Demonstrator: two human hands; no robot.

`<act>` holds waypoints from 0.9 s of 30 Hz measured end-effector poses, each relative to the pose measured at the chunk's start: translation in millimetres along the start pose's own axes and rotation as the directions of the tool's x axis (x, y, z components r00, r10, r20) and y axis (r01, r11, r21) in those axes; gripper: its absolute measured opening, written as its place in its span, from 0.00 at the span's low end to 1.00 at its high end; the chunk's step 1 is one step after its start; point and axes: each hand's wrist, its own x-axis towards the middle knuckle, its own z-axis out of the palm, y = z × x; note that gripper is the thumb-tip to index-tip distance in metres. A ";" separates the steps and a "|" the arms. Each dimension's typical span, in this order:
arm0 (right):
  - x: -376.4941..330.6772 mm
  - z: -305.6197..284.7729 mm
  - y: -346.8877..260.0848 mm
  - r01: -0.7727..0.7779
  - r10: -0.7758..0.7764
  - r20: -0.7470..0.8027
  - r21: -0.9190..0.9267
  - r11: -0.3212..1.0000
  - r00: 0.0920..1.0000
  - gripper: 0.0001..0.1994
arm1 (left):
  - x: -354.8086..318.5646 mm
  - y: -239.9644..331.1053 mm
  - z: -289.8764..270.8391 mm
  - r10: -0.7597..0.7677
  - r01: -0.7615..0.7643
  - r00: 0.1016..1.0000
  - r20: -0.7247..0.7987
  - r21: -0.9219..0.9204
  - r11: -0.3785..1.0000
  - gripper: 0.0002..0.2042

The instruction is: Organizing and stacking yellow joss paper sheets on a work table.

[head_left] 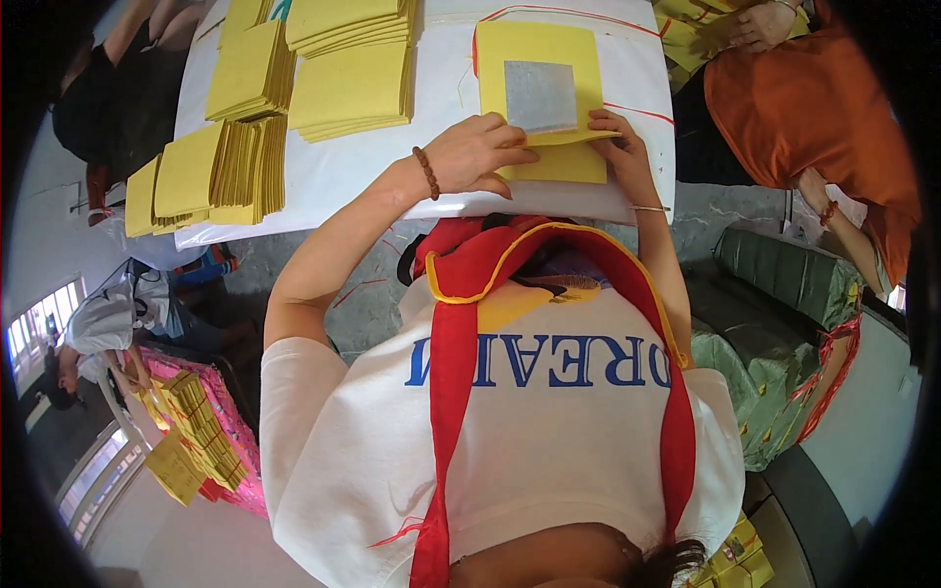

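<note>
A yellow paper sheet point(588, 83) with a silver-grey square point(541, 96) on it lies on the white-covered table in front of me. Its near part is bent up into a raised fold below the silver square. My left hand point(482, 152), with a brown bead bracelet on the wrist, has curled fingers on the left end of that fold. At the right end, my right hand point(621, 145) pinches the folded edge between thumb and fingers. More yellow paper lies flat under the fold; whether it is the same sheet, I cannot tell.
Stacks of folded yellow paper point(351, 86) stand on the table's left side, with more bundles point(221, 176) at its near left corner. Red string point(627, 110) lies on the white table cover point(446, 98). People work at both sides; one in an orange top point(814, 108) is at right.
</note>
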 end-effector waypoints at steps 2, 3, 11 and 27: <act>1.0 0.2 -0.4 0.016 -0.016 0.015 -0.003 1.000 1.000 0.10 | -0.1 0.5 -0.8 -0.028 0.027 0.999 0.031 0.012 1.000 0.23; 2.0 0.5 0.1 0.015 -0.014 0.015 -0.002 1.000 1.000 0.10 | -0.4 -1.7 -0.2 -0.027 0.027 1.000 0.012 0.007 1.000 0.22; 0.4 -3.2 -1.9 -0.001 0.001 0.056 0.004 1.000 0.998 0.13 | -1.0 -13.3 -2.6 0.071 -0.070 0.997 -0.039 0.032 0.997 0.13; 2.3 -0.3 8.2 -0.098 0.098 -0.029 0.023 0.995 0.995 0.12 | -4.7 -28.9 28.3 -0.338 0.278 0.798 -0.498 -0.193 0.941 0.21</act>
